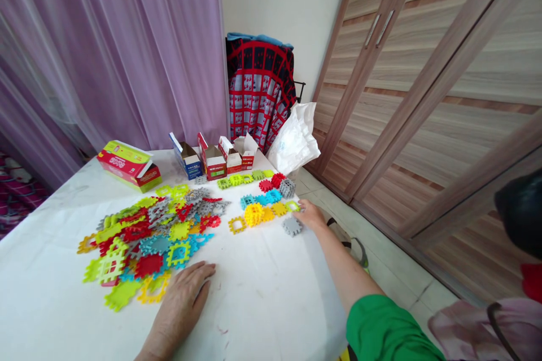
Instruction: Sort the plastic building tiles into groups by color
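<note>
My left hand (184, 295) lies palm down on the white-covered table, fingers stretched out beside the pile of interlocking plastic building pieces (149, 265). Red, yellow, blue, grey and yellow-green pieces overlap in that pile. At the table's right edge, the fingers of my right hand (310, 215) close on a small yellow-green square building piece (292, 206). Just below it lies a grey piece (292, 227). To its left are flat yellow pieces (267, 214), a rounded yellow assembly (253, 215) and a yellow square frame (237, 225).
Blue pieces (261, 198), red pieces (277, 180), a grey assembly (287, 188) and a yellow-green row (235, 181) sit farther back. Behind them stand several opened boxes (214, 169). A closed-looking carton (129, 164) lies back left; a white bag (294, 141) is at the far right corner.
</note>
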`<action>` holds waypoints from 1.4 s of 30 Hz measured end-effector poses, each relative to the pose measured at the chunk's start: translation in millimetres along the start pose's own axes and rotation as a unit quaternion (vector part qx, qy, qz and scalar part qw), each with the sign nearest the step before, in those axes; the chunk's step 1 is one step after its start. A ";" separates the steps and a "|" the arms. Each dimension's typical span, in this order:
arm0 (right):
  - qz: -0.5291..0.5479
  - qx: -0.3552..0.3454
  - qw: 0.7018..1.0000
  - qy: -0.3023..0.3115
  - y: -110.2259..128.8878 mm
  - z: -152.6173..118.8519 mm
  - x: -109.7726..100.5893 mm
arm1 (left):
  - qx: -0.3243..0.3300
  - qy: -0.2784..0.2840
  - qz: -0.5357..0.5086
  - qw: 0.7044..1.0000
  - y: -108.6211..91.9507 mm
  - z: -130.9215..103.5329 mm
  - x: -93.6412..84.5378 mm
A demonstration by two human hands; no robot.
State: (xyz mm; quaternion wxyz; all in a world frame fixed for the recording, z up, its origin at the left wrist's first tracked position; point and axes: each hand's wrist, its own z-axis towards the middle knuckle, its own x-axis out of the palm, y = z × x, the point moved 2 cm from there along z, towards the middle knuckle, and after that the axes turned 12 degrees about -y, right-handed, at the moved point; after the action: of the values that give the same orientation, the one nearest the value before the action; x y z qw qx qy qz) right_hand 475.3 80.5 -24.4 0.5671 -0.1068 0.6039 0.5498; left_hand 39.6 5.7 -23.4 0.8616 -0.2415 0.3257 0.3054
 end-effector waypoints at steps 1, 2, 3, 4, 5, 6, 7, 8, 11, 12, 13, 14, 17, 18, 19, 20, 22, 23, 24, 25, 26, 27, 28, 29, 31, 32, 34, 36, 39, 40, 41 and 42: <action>-0.001 0.000 1.000 -0.002 1.1 -0.2 -0.5 | -0.003 0.003 0.000 1.000 0.1 0.1 0.1; -0.003 0.001 1.000 -0.003 2.2 -0.5 -1.2 | -0.004 0.005 0.000 1.000 0.1 0.2 0.3; -0.006 0.001 1.000 -0.005 3.2 -1.0 -1.9 | -0.005 0.006 0.000 1.000 0.0 0.2 0.4; -0.009 0.002 1.000 -0.006 4.1 -1.4 -2.5 | -0.004 0.007 -0.001 1.000 -0.2 0.2 0.4; -0.013 0.003 1.000 -0.006 4.8 -1.7 -3.0 | -0.004 0.007 -0.002 1.000 -0.3 0.1 0.4; -0.018 0.005 1.000 -0.007 5.5 -1.8 -3.4 | -0.003 0.009 -0.003 1.000 -0.5 0.1 0.5; -0.022 0.006 1.000 -0.007 6.0 -1.8 -3.6 | -0.002 0.010 -0.003 1.000 -0.6 0.1 0.4; -0.025 0.006 1.000 -0.008 6.6 -1.7 -3.8 | -0.002 0.012 -0.004 1.000 -0.7 0.1 0.4; -0.030 0.001 1.000 -0.009 9.0 -1.8 -5.7 | -0.006 0.014 -0.006 1.000 -1.0 0.5 0.2; -0.030 -0.002 0.999 -0.010 10.2 -2.4 -7.4 | -0.009 0.015 -0.008 1.000 -1.4 0.5 0.0; -0.031 -0.005 0.999 -0.012 11.7 -3.5 -9.9 | -0.012 0.017 -0.010 1.000 -2.0 0.4 -0.2; -0.033 -0.008 0.999 -0.014 13.4 -5.2 -13.0 | -0.017 0.020 -0.012 1.000 -2.9 0.2 -0.5; -0.042 -0.013 0.999 -0.030 21.0 -13.8 -23.7 | -0.035 0.033 -0.021 0.999 -7.3 -0.6 -2.2; -0.041 -0.018 0.998 -0.042 25.0 -18.2 -26.4 | -0.043 0.038 -0.026 0.998 -9.0 -0.7 -2.9; -0.035 -0.025 0.997 -0.060 30.2 -23.9 -28.1 | -0.052 0.044 -0.031 0.997 -10.7 -0.6 -3.7; -0.019 -0.036 0.996 -0.085 37.0 -31.1 -28.5 | -0.061 0.049 -0.036 0.996 -12.4 -0.2 -4.5; 0.042 -0.079 0.988 -0.123 55.8 -52.0 -24.1 | -0.078 0.057 -0.043 0.994 -15.3 0.8 -6.2; 0.081 -0.110 0.982 -0.129 67.6 -65.8 -19.1 | -0.085 0.058 -0.046 0.994 -16.7 1.3 -7.1; 0.121 -0.144 0.974 -0.124 80.5 -81.6 -12.6 | -0.091 0.060 -0.049 0.993 -18.0 1.8 -7.8; 0.156 -0.176 0.966 -0.111 93.7 -98.8 -5.0 | -0.095 0.060 -0.052 0.992 -19.3 2.2 -8.5; 0.187 -0.206 0.956 -0.093 106.5 -116.6 3.2 | -0.097 0.060 -0.056 0.992 -20.6 2.4 -9.0; 0.215 -0.232 0.945 -0.077 118.2 -134.0 11.4 | -0.098 0.060 -0.059 0.992 -21.8 2.5 -9.4; 0.239 -0.253 0.935 -0.061 128.2 -150.1 19.1 | -0.098 0.056 -0.060 0.992 -22.8 2.6 -9.8; 0.256 -0.267 0.928 -0.043 136.0 -163.9 26.3 | -0.098 0.050 -0.059 0.992 -23.6 2.7 -10.4; 0.269 -0.284 0.920 -0.004 145.0 -182.7 37.8 | -0.100 0.023 -0.042 0.994 -24.0 3.3 -13.0; 0.269 -0.286 0.920 0.012 146.4 -187.5 41.7 | -0.105 0.006 -0.025 0.994 -23.4 3.9 -15.1; 0.268 -0.279 0.922 0.031 145.0 -189.7 46.0 | -0.131 -0.031 0.029 0.990 -19.8 5.1 -20.9; 0.270 -0.266 0.925 0.033 141.5 -187.0 46.5 | -0.165 -0.062 0.091 0.980 -13.9 6.2 -27.8; 0.263 -0.266 0.927 0.033 139.1 -184.3 45.2 | -0.191 -0.076 0.161 0.965 -3.9 6.9 -35.6; 0.257 -0.270 0.927 0.033 139.2 -184.5 44.9 | -0.192 -0.074 0.175 0.963 -0.9 6.7 -36.9; 0.251 -0.274 0.928 0.034 139.6 -185.0 44.7 | -0.191 -0.070 0.187 0.961 1.7 6.5 -37.6; 0.247 -0.276 0.928 0.035 140.1 -185.7 44.7 | -0.190 -0.068 0.196 0.960 3.8 6.1 -37.7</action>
State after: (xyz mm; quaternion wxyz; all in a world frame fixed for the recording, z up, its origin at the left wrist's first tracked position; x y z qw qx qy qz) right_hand 249.6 8.9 -30.2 0.3394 -0.1259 0.4551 0.8135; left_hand 16.8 -1.8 6.6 0.7432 -0.3107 0.2435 0.5403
